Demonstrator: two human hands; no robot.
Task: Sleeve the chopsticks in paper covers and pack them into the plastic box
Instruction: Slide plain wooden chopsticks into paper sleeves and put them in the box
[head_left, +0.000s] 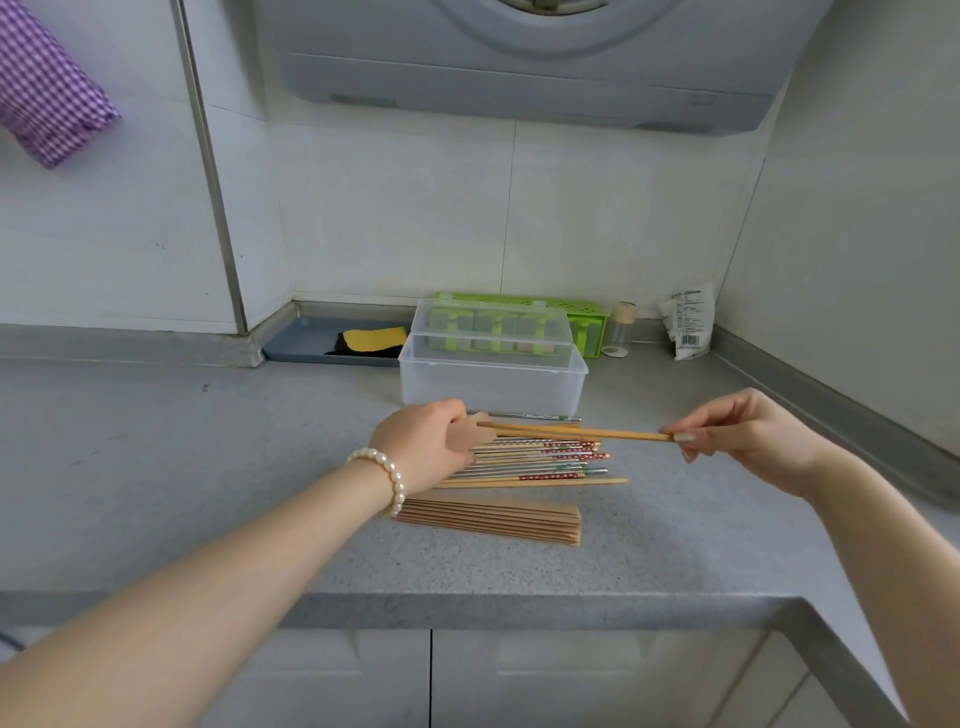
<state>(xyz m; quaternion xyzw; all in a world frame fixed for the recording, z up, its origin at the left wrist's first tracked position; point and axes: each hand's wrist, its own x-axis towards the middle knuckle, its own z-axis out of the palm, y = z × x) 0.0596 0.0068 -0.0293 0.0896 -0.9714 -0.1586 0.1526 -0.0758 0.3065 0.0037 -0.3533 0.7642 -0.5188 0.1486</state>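
Chopsticks lie in a loose row near the middle of the desk, wooden ones mixed with metal ones that carry red patterned bands. One plain wooden pair is raised just above that row, level and pointing across it. The right hand pinches the pair's thick end between thumb and fingertips. The left hand is at the narrow end, its fingers curled around what looks like a brown paper cover; how firmly it grips cannot be told.

The sticks are thin, stiff and light, so a fingertip pinch near one end should carry them, though two smooth sticks may slide or scissor apart unless pressed together. The metal ones are likely more slippery.

A stack of paper covers, flat, brown and long, sits towards the desk's near edge, just in front of the row. They look limp and easy to crease, so each mouth probably needs holding open.

The plastic box, clear and rectangular with its lid raised, stands just behind the row, towards the back edge.
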